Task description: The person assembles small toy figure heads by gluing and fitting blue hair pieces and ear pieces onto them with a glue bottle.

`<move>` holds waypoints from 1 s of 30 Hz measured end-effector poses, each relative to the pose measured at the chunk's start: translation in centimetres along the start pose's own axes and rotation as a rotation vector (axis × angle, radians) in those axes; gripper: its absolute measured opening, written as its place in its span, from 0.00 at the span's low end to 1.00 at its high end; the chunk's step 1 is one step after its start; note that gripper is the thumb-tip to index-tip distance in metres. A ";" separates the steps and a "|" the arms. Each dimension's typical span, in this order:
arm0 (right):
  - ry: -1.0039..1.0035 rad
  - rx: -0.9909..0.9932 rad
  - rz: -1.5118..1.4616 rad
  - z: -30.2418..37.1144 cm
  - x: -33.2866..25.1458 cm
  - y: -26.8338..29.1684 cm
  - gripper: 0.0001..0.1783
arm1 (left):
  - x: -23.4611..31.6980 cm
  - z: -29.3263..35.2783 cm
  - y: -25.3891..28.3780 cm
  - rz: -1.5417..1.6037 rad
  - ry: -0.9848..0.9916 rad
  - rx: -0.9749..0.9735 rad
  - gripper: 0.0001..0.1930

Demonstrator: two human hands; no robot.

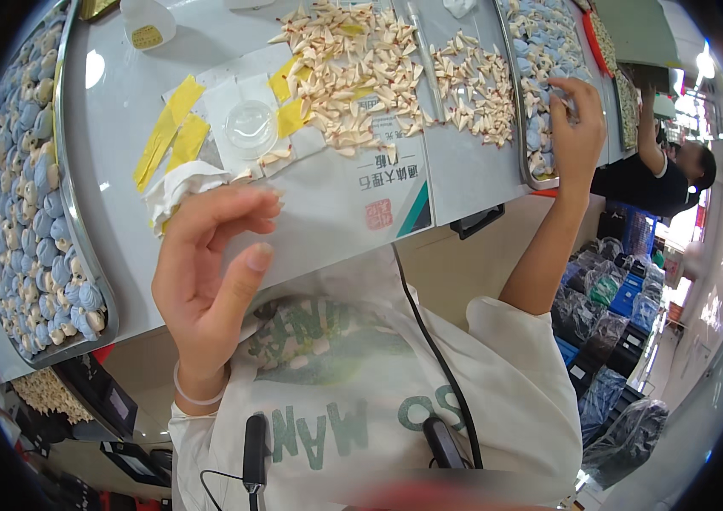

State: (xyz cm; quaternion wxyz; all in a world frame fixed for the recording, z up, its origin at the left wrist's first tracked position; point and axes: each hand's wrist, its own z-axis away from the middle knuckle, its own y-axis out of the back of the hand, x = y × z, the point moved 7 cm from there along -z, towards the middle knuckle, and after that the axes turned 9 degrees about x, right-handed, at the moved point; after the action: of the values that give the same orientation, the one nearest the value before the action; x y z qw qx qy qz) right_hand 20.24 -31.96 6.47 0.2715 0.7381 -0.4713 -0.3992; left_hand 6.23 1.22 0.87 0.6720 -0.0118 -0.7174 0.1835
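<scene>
Right hand (576, 128) is reaching into the metal tray of blue-and-cream folded paper pieces (540, 51), fingers pinching one; left hand (208, 272) is hovering open, empty. Next probably calls for lifting it clear.

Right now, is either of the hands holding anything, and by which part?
Left hand is open and empty above the table edge. Right hand reaches into the tray of blue pieces; whether it grips one cannot be told.

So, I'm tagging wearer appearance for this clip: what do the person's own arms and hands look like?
Both forearms are bare. The left hand has a thin pale band at the wrist; the right hand wears nothing visible. White short sleeves of a green-lettered shirt cover the upper arms.
</scene>
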 end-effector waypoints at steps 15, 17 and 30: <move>-0.023 -0.048 0.291 0.9 -0.2 2.9 0.09 | 10.7 0.0 10.1 -0.616 -0.504 0.177 0.11; 0.064 0.006 0.124 0.9 -2.9 3.2 0.10 | 11.5 -0.3 10.6 -0.702 -0.527 0.135 0.11; 0.321 -0.227 0.033 2.7 -7.9 -1.9 0.08 | 13.2 -8.1 12.9 -1.092 -0.290 0.173 0.10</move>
State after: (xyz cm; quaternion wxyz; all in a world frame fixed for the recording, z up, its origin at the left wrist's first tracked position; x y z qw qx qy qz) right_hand 16.98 -24.02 6.16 0.4312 0.7491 -0.3861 -0.3223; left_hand 9.83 18.78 10.17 0.5625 0.4411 -0.6867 -0.1325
